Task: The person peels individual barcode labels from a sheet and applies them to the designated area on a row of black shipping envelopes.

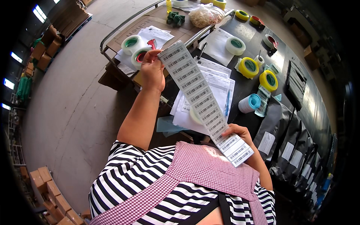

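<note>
Above a cluttered dark table (247,33), left hand (152,71) and right hand (237,132) grip a barcode label strip (204,101), hiding papers.

The label strip (204,101) is smooth, slightly glossy white paper. Sheets (217,80) beneath it are matt paper. The dark surface (247,33) at upper right shines glossily. Tape rolls (248,66) look like glossy plastic. Lower-right bags (285,146) are matt grey plastic.
</note>
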A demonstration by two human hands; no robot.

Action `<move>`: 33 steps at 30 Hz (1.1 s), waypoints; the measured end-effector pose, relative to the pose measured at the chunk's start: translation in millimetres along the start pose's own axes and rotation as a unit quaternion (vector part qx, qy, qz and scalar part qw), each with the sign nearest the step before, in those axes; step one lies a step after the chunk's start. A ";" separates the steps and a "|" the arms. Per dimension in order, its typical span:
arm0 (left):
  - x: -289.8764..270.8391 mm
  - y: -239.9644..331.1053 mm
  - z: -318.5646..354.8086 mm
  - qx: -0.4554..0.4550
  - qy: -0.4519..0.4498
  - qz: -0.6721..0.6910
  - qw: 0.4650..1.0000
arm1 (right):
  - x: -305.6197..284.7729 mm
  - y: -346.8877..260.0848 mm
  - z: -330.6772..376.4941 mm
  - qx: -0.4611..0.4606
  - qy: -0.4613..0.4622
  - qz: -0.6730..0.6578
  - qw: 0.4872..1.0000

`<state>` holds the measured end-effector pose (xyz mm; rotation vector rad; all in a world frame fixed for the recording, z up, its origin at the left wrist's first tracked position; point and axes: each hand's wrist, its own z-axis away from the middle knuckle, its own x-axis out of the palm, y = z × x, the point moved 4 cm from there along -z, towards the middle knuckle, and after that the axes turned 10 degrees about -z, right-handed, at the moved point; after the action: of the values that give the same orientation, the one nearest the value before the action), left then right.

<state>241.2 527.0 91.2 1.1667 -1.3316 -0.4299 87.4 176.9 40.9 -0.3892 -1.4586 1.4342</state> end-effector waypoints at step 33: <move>19.7 12.9 169.7 0.208 -0.240 -0.346 0.883 | 60.7 -62.7 -67.1 -0.096 0.080 -0.113 0.986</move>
<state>89.7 447.6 81.8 2.0022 -1.4302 -1.0390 140.2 247.4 107.0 -0.4326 -1.4629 1.0619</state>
